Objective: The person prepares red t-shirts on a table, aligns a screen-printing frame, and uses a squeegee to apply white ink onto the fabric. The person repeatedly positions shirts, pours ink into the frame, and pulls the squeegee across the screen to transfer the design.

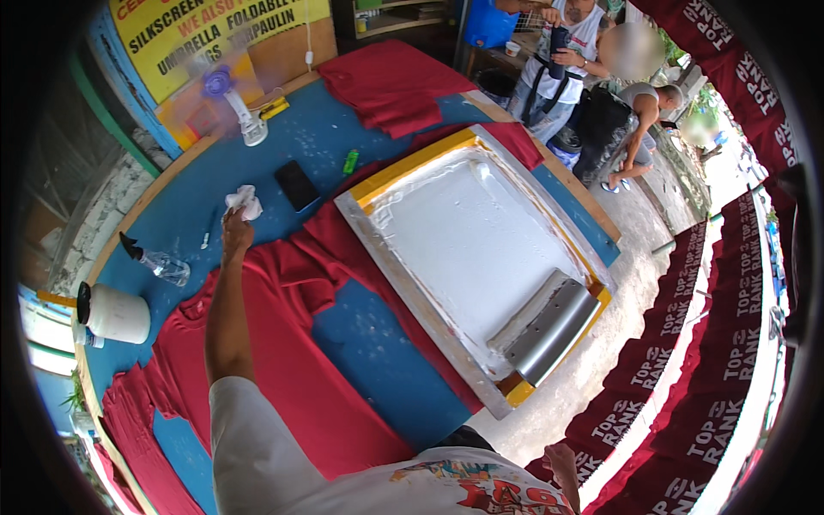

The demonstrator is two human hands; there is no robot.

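Observation:
My left hand reaches out over the blue table, fingers closed on a crumpled white rag. Below my left arm a dark red T-shirt lies spread out. To the right, a silkscreen frame coated with white ink rests over another red shirt. A wide metal squeegee lies on its near right end. Low in the picture, beside my body, is my right hand; its fingers are too indistinct to read.
Left of my arm are a clear spray bottle and a white tub. A black phone, a green lighter and a small fan sit farther back. Printed red shirts hang at right. Two people are beyond the table.

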